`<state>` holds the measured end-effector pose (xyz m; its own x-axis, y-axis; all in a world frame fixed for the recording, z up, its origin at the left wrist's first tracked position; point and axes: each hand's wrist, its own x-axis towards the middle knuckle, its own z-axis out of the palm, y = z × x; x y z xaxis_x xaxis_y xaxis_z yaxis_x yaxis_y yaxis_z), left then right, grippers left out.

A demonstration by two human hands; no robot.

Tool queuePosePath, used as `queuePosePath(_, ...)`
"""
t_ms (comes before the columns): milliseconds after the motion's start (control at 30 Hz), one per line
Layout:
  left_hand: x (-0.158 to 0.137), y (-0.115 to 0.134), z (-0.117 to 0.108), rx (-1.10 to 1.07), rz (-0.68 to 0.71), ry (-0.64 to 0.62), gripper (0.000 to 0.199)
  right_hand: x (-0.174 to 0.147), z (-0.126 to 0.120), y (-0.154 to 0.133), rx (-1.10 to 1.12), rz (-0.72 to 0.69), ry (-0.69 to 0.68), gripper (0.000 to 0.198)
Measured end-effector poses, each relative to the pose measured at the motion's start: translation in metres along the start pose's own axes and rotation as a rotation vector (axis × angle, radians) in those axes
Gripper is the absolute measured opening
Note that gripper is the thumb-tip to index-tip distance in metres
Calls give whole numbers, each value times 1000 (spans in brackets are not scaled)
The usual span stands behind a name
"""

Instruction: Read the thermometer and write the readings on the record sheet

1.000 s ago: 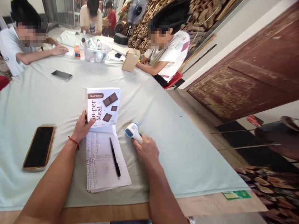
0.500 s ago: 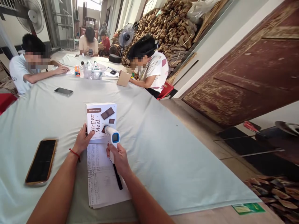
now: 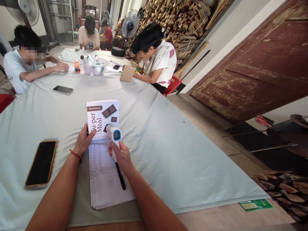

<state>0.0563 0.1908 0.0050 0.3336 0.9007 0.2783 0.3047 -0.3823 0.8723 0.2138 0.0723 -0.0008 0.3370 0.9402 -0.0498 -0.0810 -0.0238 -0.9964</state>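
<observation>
My left hand grips the lower left side of a white box printed "NutriMotion" and "Meal", its thumb on the front face. The box stands upright on the cloth behind some papers. In my right hand is a white infrared thermometer with a blue-rimmed screen facing me. Its nose points at the front of the box and overlaps it in view; whether they touch I cannot tell. Under my hands lie the printed sheets, with a black pen across them.
A phone in a brown case lies left of my arm, and another phone farther off. Beyond them stand a clear basin with bottles and a small orange box. Several people sit around the table; the one at right handles a cardboard box.
The whole view has shifted slightly, so the table things sit a little higher in the picture. Both hands keep their holds on the box and thermometer.
</observation>
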Motion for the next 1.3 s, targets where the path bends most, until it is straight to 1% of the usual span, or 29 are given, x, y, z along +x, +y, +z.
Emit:
queuePosePath(200, 1, 2, -1, -11, 15, 2, 45, -1, 0, -5, -47, -13, 21, 41)
queuePosePath(367, 0, 4, -1, -101, 20, -40, 47, 0, 1, -8, -85, -22, 35, 39)
queuePosePath(500, 1, 2, -2, -47, 47, -34, 42, 0, 3, -9, -41, -26, 23, 40)
queuePosePath(633, 2, 0, -2, 0, 76, -38, 41, -1, 5, -10, 13, -9, 19, 41)
queuePosePath(867, 2, -1, -2, -16, 79, -37, 44, -3, 7, -13, 59, -17, 18, 40)
queuePosePath(967, 3, -3, -2, -13, 84, -32, 45, -4, 6, -14, 64, -41, 55, 40)
queuePosePath(1133, 4, -8, -2, -16, 87, -35, 45, -5, 5, -18, 41, -124, 171, 35)
queuePosePath(1300, 4, -8, -3, -30, 84, -33, 46, -5, 3, -17, 27, -126, 216, 31)
